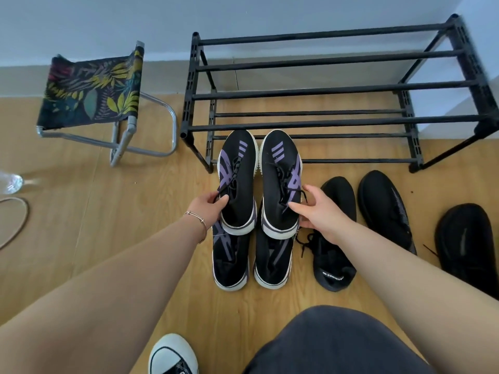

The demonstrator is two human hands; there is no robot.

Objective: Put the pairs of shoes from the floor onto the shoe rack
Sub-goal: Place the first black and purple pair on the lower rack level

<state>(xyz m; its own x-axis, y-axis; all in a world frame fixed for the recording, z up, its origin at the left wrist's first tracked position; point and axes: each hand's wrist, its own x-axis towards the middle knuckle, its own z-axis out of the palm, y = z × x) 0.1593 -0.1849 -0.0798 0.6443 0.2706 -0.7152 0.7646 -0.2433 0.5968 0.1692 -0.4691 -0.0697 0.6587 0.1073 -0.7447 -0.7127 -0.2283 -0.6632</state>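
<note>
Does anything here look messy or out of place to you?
Mostly tidy. The shoe rack is empty. Two purple-striped shoes are lifted, one per hand, above a matching pair on the floor. Oddest are the all-black shoes on the right: three show, unevenly spaced, one with loose laces trailing.

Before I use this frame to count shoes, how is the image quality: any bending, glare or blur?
Head view: strong wide-angle bending, so the shoe rack bars bow and both forearms balloon toward the lower corners; light is soft and even, with only faint shadows; the shiny object at the left edge is washed out; the held shoes are sharp, though the all-black shoes lose detail.
</note>
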